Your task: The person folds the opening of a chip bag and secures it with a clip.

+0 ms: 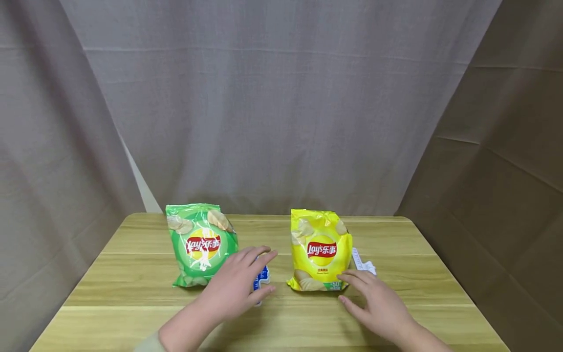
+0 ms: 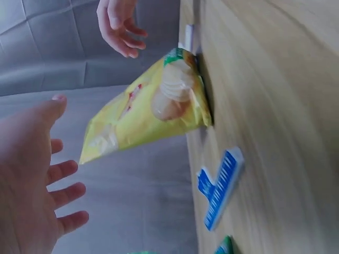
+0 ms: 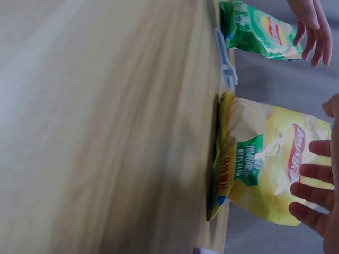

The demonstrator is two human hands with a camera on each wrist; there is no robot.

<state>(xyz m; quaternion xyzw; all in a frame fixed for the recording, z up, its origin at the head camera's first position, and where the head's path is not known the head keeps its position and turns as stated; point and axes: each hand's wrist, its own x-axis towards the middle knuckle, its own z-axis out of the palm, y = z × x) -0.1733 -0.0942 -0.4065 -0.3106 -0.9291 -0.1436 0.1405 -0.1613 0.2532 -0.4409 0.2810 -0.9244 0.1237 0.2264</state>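
Observation:
A yellow bag of Lay's chips point(image 1: 321, 252) stands upright on the table, right of centre. To its left stands a green bag of Lay's chips point(image 1: 202, 244). My left hand point(image 1: 235, 281) is held in the air between the bags, fingers apart and holding nothing. It partly hides a blue-and-white bag clip point(image 2: 223, 185) lying on the wood. Near the lower right corner of the yellow bag, my right hand point(image 1: 379, 303) hovers with spread, slightly bent fingers and an empty palm. A white clip with light purple marks point(image 1: 364, 264) lies partly hidden behind the yellow bag's right side.
The wooden table point(image 1: 110, 288) has its far edge just behind the bags. A grey curtain point(image 1: 281, 122) hangs beyond that edge, and brown-grey cloth point(image 1: 497, 171) closes off the right side.

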